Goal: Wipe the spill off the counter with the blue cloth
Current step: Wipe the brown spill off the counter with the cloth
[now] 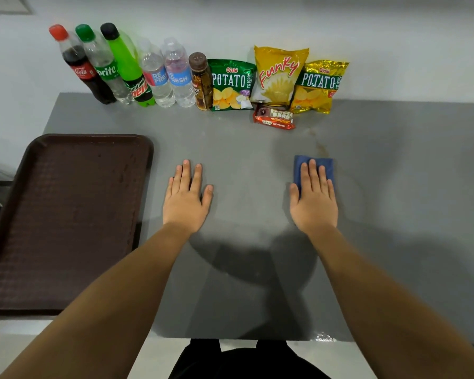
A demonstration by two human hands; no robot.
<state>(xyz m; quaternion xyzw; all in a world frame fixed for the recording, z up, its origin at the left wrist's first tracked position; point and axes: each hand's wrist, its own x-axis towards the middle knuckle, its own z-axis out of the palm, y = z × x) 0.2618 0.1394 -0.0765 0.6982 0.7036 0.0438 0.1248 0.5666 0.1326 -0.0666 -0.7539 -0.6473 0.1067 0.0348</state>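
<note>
A small folded blue cloth [300, 166] lies on the grey counter [244, 160], right of centre. My right hand [314, 199] rests flat on top of it, fingers straight, covering most of the cloth. A faint brownish spill [321, 146] streaks the counter just beyond the cloth, towards the snack packs. My left hand [187, 196] lies flat on the bare counter to the left, fingers slightly apart, holding nothing.
A dark brown tray [66, 214] sits at the left. Along the back wall stand several bottles [126, 72] and chip bags [279, 75], with a red chocolate bar pack [274, 117] in front. The counter's front edge [244, 339] is near my body.
</note>
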